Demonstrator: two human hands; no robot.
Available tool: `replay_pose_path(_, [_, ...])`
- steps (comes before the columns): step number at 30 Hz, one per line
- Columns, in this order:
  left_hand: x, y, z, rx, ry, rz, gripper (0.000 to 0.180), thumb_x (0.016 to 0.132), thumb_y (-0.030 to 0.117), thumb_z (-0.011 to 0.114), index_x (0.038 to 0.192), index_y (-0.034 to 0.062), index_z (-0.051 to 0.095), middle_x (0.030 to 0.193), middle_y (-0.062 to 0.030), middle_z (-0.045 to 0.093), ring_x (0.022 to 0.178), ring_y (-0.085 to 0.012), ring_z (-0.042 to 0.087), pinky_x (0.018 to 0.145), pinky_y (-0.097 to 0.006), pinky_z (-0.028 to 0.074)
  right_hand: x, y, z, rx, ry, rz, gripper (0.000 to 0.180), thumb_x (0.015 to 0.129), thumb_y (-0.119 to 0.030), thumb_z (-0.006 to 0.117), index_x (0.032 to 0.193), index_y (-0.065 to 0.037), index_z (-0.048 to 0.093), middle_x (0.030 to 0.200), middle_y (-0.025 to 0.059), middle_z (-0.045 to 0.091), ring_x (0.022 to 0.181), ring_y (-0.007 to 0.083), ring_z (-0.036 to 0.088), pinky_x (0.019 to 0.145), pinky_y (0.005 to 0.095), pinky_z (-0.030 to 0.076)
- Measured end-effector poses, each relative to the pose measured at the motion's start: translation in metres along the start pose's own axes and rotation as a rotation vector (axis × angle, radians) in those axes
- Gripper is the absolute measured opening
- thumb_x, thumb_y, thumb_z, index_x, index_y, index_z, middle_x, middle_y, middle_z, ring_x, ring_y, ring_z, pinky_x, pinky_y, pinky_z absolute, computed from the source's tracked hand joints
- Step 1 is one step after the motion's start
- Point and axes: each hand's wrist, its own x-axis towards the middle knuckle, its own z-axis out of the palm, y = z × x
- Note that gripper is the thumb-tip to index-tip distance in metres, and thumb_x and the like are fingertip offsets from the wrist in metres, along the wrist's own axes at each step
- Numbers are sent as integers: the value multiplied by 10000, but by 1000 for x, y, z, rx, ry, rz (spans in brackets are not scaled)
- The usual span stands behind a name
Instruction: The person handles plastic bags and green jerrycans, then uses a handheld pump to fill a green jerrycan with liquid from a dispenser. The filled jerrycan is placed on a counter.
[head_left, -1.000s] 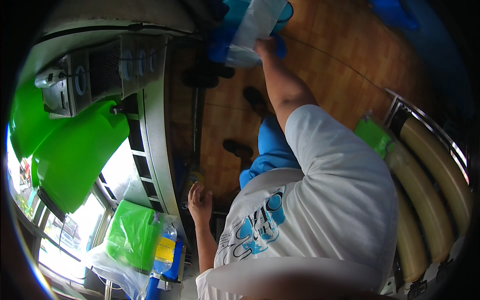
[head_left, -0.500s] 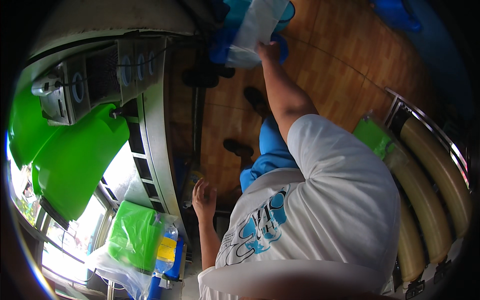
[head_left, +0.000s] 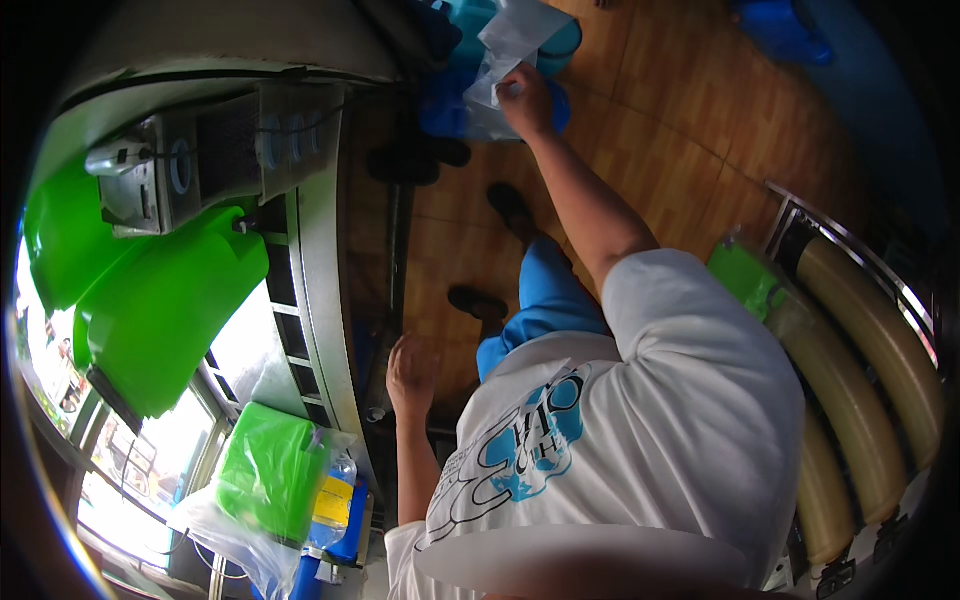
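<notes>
My right hand (head_left: 525,103) is stretched far ahead, its fingers closed on a thin translucent plastic bag (head_left: 515,32). The bag hangs crumpled over blue plastic tubs (head_left: 446,106). Beside the long metal edge of the machine table, my left hand (head_left: 412,376) is raised with its fingers loosely extended, and nothing shows in it. Green plastic sheets (head_left: 165,310) drape over the machine side at far left. Nearer to me on that side lies a folded green stack (head_left: 268,470) in a clear bag.
A grey control box with round rings (head_left: 200,165) stands at upper left. Next to the bagged green stack is a clear bottle with a yellow label (head_left: 333,502). Long beige rollers (head_left: 850,400) on a metal frame, with a green packet (head_left: 742,270), are at right. Wood-patterned flooring (head_left: 650,170) lies ahead.
The plastic bag has gathered and crumpled at my right hand, which has shifted slightly left and forward. My left hand has risen a little, and its fingers have drawn closer together.
</notes>
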Motion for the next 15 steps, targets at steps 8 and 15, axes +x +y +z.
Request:
replay_pose_path(8, [126, 45, 33, -868, 82, 85, 617, 863, 230, 710, 1363, 12, 423, 1299, -148, 516, 1221, -238, 484, 1007, -387, 407, -129, -179, -116, 276, -581, -958, 172, 738, -150, 672, 817, -18, 594, 1085, 158, 582, 943, 350, 602, 776, 419, 493])
replay_pose_path(15, [39, 61, -5, -1049, 30, 14, 232, 898, 9, 614, 1130, 4, 608, 1011, -11, 644, 891, -82, 584, 830, -229, 464, -173, -158, -161, 563, -1127, 287, 502, 896, -546, 530, 1075, -83, 605, 1022, 95, 647, 947, 245, 626, 828, 357, 480])
